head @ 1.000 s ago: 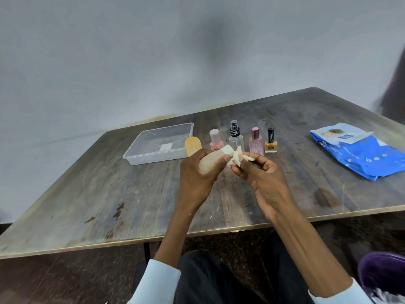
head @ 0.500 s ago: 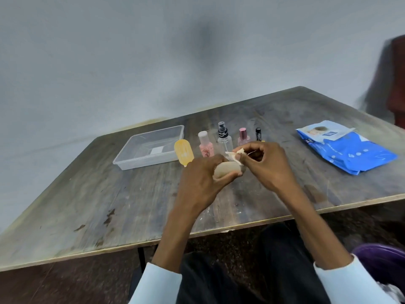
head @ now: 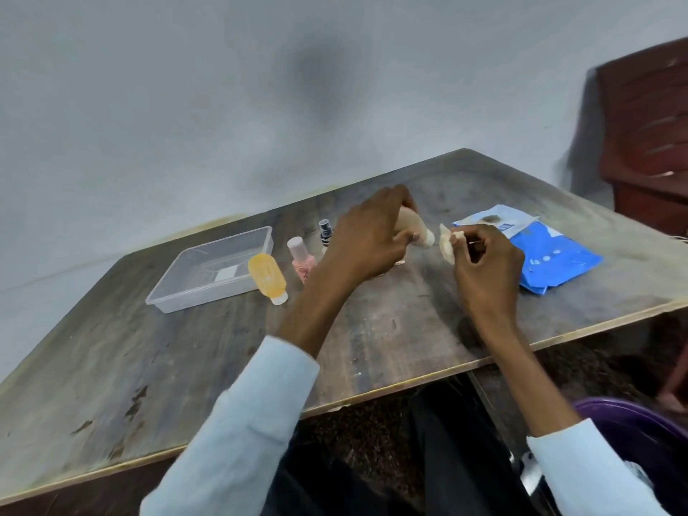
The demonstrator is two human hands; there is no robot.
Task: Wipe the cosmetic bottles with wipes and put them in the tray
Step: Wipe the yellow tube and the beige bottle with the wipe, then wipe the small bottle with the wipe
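My left hand [head: 368, 240] grips a beige bottle [head: 413, 229] above the table, its cap end pointing right. My right hand [head: 484, 266] pinches a crumpled white wipe [head: 446, 243] just right of that bottle, a small gap between them. A clear plastic tray [head: 208, 270] lies at the left. Next to it stand a yellow bottle [head: 267, 277] on its cap, a pink bottle [head: 301, 258] and a black-capped spray bottle [head: 325, 232]. My left hand hides the other bottles behind it.
A blue and white wipes pack [head: 536, 251] lies on the wooden table [head: 372, 329] at the right. A dark red chair [head: 647, 132] stands beyond the table's right corner. A purple bin [head: 633, 430] sits on the floor at the lower right.
My left hand lifted the beige bottle up and away from me. The wipe in my right hand has come off the bottle. The camera view swung to the right.
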